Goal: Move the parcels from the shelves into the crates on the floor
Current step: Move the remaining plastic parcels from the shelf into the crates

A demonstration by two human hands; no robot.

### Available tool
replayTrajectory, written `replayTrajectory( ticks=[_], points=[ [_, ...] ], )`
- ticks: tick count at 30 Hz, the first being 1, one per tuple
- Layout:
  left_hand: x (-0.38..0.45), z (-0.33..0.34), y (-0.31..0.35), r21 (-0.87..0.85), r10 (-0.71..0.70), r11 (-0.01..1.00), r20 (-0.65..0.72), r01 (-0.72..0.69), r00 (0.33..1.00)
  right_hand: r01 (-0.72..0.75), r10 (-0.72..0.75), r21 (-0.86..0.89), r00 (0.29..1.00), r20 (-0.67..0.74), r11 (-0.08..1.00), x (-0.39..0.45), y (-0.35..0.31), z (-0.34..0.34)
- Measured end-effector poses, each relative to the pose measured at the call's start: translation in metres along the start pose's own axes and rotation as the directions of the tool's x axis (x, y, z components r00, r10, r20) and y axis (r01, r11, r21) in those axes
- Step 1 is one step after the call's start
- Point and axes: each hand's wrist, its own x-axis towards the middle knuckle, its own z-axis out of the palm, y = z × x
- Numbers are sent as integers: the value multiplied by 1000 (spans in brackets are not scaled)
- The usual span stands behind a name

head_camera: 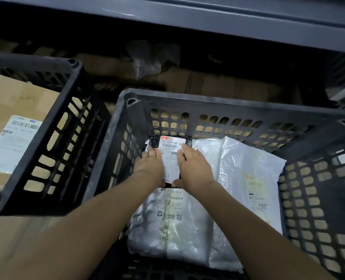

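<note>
A small black parcel (170, 145) with a white shipping label lies inside the dark plastic crate (218, 106) in front of me. My left hand (150, 165) grips its left edge and my right hand (192, 167) grips its right edge, thumb under the near end. The parcel sits low in the crate, over a white plastic mailer (173, 219). A second white mailer (246, 170) lies to the right in the same crate.
A second dark crate (52, 126) stands at the left and holds a brown cardboard box (12, 110) with a label. A grey shelf edge (228, 19) runs overhead. Under it, in shadow, lie cardboard boxes (218, 83) and a crumpled plastic bag (145, 59).
</note>
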Motion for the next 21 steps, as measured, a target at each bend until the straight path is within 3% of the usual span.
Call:
replayTrajectory(
  ticks=[5, 10, 14, 21],
  points=[
    [-9, 2, 1, 169, 6, 986, -75, 7, 997, 61, -55, -77, 996, 71, 995, -7, 3, -14],
    [-32, 17, 19, 341, 162, 932, -92, -122, 982, 148, -146, -98, 989, 34, 984, -26, 15, -8],
    [-35, 19, 19, 386, 212, 909, -100, -159, 972, 135, -133, -60, 990, 46, 989, -29, 19, -2],
    [-44, 21, 15, 418, 216, 894, -87, -161, 972, 128, -127, -178, 992, 19, 976, -35, 11, 4]
  ],
)
